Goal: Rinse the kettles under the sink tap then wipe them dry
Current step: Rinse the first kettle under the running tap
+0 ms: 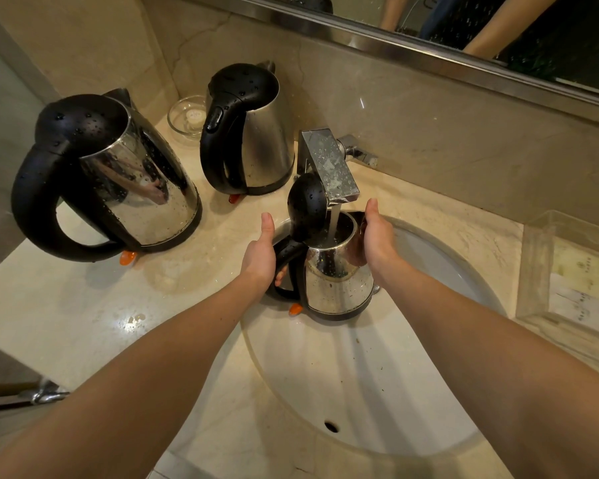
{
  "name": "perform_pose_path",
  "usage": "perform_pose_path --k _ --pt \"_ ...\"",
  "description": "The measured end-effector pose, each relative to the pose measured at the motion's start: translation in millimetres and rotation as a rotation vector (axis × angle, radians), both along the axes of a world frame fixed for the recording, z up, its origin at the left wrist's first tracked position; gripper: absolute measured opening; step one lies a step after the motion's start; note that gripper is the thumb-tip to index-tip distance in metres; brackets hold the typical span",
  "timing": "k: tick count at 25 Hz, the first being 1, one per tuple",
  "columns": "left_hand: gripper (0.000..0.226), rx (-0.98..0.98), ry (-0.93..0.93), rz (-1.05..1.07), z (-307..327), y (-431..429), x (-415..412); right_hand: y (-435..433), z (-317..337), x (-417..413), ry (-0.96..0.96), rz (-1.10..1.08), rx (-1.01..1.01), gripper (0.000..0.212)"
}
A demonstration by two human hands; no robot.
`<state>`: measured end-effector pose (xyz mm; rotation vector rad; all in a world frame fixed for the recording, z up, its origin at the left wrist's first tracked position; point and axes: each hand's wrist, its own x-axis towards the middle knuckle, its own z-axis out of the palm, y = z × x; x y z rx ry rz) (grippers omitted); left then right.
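A steel kettle (336, 281) with a black handle and its black lid flipped up stands in the sink (360, 392) under the square chrome tap (329, 164). Water runs from the tap into its open top. My left hand (260, 257) grips the kettle's handle. My right hand (377, 236) is wrapped round the kettle's body on the right side. Two more steel kettles stand on the counter to the left, one near (125, 181) and one further back (253, 133), both with lids down and beaded with drops.
A small glass dish (187, 115) sits in the back corner behind the kettles. A clear box (567, 271) with packets stands on the counter at the right. A mirror (498, 25) runs along the wall above. The beige counter (101, 323) is wet.
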<state>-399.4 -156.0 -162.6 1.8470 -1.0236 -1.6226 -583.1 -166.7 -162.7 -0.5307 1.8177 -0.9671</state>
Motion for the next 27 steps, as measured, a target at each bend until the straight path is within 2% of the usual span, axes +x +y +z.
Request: perform_pose_path --k 8,12,20,27 --pt "0.081 0.013 0.0 -0.003 2.3 0.9 0.3 0.6 5.0 2.4 -0.027 -0.018 -0.001 0.057" --pt "0.082 0.015 0.002 -0.002 3.4 1.1 0.5 1.1 7.1 1.7 -0.009 -0.015 0.014 0.066" --pt "0.095 0.016 -0.002 0.008 1.1 -0.4 -0.6 1.7 8.6 3.6 -0.019 -0.008 0.008 0.068" --pt "0.083 0.017 0.012 -0.006 2.2 0.7 0.3 3.2 14.3 4.0 -0.04 -0.02 0.03 0.06"
